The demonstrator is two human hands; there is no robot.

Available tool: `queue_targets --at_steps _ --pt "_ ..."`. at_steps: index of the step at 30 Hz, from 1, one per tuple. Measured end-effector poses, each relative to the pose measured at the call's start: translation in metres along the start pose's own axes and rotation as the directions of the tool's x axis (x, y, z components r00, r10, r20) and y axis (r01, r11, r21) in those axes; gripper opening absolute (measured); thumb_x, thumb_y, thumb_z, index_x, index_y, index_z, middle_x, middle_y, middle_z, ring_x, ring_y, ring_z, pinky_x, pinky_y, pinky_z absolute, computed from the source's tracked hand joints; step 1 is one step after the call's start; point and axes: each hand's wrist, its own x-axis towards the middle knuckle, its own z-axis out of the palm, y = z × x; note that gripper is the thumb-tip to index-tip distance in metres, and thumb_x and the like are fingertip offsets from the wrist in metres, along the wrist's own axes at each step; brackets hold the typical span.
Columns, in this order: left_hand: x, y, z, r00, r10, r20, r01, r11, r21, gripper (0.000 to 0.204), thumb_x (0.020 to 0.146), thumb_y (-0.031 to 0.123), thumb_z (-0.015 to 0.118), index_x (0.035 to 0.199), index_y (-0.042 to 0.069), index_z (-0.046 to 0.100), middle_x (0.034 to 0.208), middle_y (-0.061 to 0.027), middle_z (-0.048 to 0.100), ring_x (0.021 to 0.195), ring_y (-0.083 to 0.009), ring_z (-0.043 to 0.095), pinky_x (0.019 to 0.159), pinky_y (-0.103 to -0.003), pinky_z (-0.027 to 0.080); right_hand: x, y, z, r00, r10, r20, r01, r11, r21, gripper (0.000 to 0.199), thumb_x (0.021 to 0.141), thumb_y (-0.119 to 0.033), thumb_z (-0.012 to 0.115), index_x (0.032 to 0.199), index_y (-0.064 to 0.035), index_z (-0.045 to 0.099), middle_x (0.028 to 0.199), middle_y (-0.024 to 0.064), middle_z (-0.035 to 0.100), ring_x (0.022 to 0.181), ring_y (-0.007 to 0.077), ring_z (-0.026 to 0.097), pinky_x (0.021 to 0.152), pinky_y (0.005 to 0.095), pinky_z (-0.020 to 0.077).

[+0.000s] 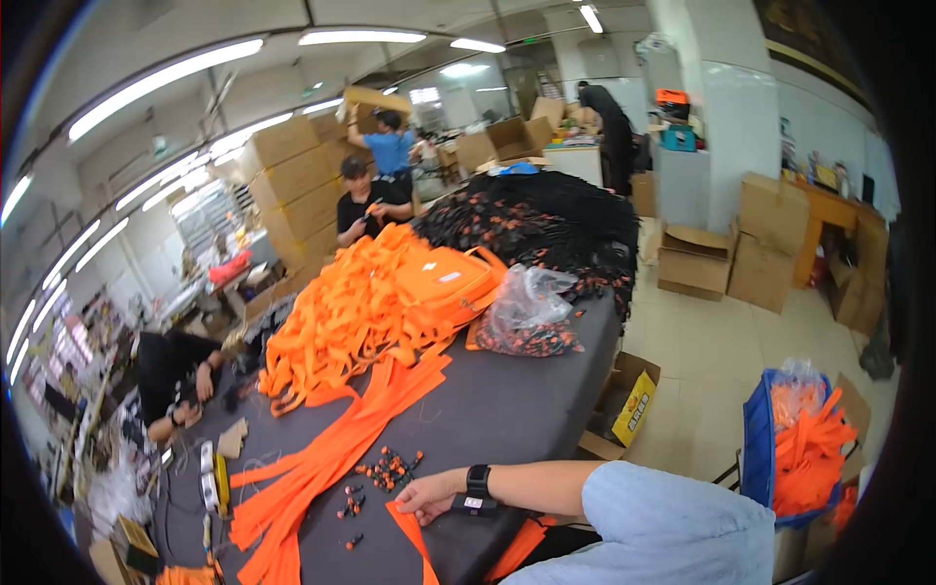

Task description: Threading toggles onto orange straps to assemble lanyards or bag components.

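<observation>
The right hand [431,495] had its thumb and fingers squeezed together on the end of an orange strip [414,538] at the near side of the dark table [512,414] — the left hand was out of sight, so I could not tell about it. Little black and orange bits [390,469] lay just beside, with long orange bands [336,453] past them.

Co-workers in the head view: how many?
4 clearly visible: person in blue with a raised carton; person in black behind the orange strap pile; person in dark clothes at the back; fourth person, left of the table. Others may be hidden.
</observation>
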Motion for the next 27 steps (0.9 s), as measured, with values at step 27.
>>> queue_targets --at_steps 27 --pt "-0.158 -0.128 -0.107 -0.109 -0.299 -0.948 0.209 0.925 -0.316 0.019 0.092 0.015 0.063 0.097 -0.003 0.063 0.088 -0.0046 0.067 0.079 -0.0072 0.062 0.071 -0.02 0.049 0.055 -0.003 0.049 0.876 -0.426 -0.226 0.181 0.725 -0.665 0.011 0.086 -0.008 0.069 0.09 0.0003 0.063 0.079 -0.0005 0.063 0.067 0.0024 0.056 0.061 0.0186 0.0468"
